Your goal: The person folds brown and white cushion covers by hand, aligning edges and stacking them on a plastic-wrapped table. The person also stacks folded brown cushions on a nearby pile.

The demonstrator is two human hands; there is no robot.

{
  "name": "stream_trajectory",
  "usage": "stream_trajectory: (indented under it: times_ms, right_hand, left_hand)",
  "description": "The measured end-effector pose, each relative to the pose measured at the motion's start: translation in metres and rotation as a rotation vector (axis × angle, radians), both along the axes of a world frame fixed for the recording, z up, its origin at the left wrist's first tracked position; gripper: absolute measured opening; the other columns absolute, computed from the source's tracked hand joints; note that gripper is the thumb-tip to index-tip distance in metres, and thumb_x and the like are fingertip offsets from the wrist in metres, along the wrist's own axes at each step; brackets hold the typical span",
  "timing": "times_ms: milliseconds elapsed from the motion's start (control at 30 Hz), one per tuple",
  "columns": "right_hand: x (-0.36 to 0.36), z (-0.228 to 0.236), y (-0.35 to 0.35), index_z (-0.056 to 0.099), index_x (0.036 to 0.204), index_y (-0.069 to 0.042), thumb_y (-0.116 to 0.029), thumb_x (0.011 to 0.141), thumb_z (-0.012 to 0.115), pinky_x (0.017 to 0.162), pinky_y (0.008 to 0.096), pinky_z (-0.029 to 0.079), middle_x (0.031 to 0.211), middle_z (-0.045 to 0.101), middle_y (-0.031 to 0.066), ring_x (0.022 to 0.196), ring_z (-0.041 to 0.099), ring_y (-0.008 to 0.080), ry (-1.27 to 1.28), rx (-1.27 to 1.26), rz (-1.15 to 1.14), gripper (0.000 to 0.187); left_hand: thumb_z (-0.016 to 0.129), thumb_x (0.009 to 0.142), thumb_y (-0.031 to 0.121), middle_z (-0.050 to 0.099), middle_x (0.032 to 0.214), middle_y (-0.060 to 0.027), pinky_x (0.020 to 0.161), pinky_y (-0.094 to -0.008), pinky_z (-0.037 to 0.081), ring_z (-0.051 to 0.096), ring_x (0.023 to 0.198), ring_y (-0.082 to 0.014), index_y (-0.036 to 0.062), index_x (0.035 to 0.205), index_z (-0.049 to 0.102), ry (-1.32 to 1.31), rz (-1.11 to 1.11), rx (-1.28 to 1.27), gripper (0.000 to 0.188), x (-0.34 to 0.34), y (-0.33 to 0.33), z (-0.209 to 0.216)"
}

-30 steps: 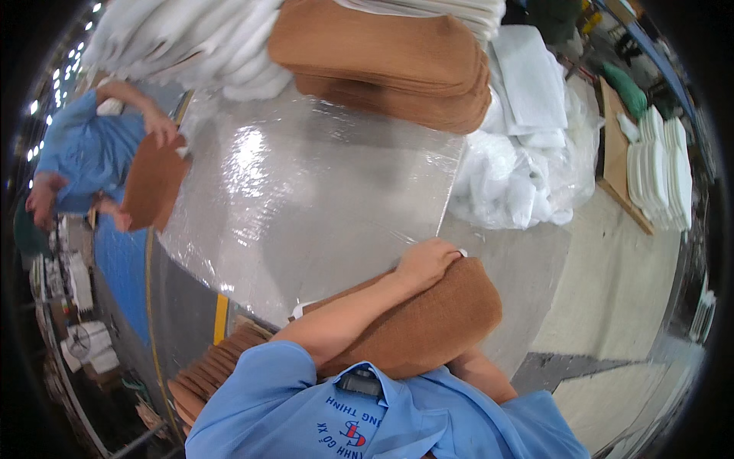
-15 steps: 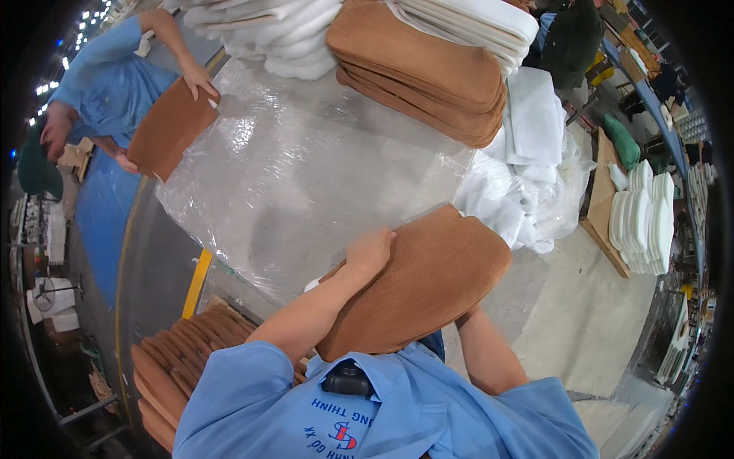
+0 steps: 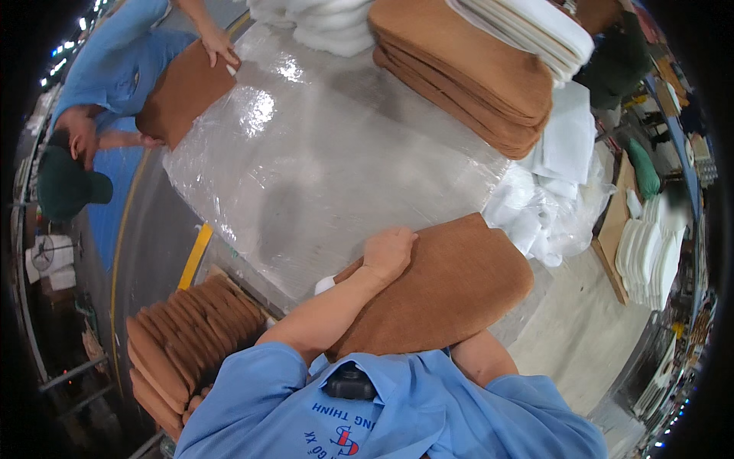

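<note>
A brown fabric-covered cushion (image 3: 451,283) lies tilted in front of my chest, over the near edge of the plastic-covered table (image 3: 329,176). A bit of white padding (image 3: 325,285) shows at its left end. My left hand (image 3: 391,252) is closed, its curled fingers gripping the cushion's far left edge. My right forearm (image 3: 483,358) runs under the near right side of the cushion, which hides that hand and its fingers.
Brown covers (image 3: 466,76) and white pads (image 3: 527,34) are stacked at the far right, beside crumpled white sheeting (image 3: 527,214). Finished-looking brown cushions (image 3: 195,333) stand packed at lower left. Across the table's left corner, a co-worker (image 3: 115,69) handles another brown piece (image 3: 183,92).
The view has shifted, so the table's things sit further right. My left hand stays on the cushion, which now lies a little flatter. The co-worker still holds the other piece.
</note>
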State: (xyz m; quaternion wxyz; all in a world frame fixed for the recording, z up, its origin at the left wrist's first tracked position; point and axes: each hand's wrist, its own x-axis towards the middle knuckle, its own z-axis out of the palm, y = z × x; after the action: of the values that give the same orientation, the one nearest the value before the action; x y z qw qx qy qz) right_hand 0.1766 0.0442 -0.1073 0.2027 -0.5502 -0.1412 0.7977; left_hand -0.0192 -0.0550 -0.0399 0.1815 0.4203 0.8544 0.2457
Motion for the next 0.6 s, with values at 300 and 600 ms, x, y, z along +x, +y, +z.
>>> stream_trajectory:
  times_ms: [300, 600]
  right_hand:
    - [0.012, 0.004, 0.030, 0.049, 0.146, -0.007, -0.036, 0.103, 0.062, 0.103, 0.0435, 0.048, 0.136, 0.059, 0.0112, 0.126, 0.057, 0.0254, -0.024, 0.033, 0.088, 0.054]
    - [0.110, 0.108, 0.106, 0.046, 0.150, -0.008, -0.026, 0.095, 0.071, 0.110, 0.0469, 0.042, 0.147, 0.051, 0.0129, 0.136, 0.049, 0.0284, -0.388, 0.784, 0.575, 0.063]
  left_hand:
    - [0.056, 0.102, 0.031, 0.069, 0.089, -0.0132, 0.074, -0.0505, 0.052, 0.066, 0.085, -0.0373, 0.0069, 0.091, 0.063, -0.028, 0.042, 0.026, 0.028, -0.004, 0.001, -0.009]
    - [0.057, 0.103, 0.028, 0.073, 0.102, -0.0138, 0.082, -0.0370, 0.054, 0.070, 0.093, -0.0255, 0.0046, 0.114, 0.070, -0.293, 0.531, 0.086, 0.029, -0.068, -0.183, 0.050]
